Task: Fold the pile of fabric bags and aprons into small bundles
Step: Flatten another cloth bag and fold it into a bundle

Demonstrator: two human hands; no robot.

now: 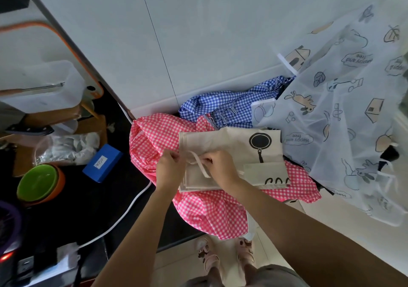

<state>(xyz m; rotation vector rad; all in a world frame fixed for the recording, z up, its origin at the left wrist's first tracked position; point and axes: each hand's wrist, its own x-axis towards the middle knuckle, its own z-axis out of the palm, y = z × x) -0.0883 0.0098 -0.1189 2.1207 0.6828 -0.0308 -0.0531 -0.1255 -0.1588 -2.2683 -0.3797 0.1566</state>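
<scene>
Tying off one folded canvas bag with its strap; most of the pile is still loose.

My left hand (170,165) and right hand (217,164) each pinch the cream strap (199,168) across the folded canvas bag (198,181). The bag lies on pink gingham fabric (209,211) at the front edge of the worktop (72,216). I judge the knot is the step in hand. Next I'd pull the strap snug without letting the folds slip, then take the pan-print bag (254,143) just behind. Writing: "Happy and free", upside down, on the sheer printed apron (331,110) at the right. The handwritten label on the blue box (102,163) is too small to read.
</scene>
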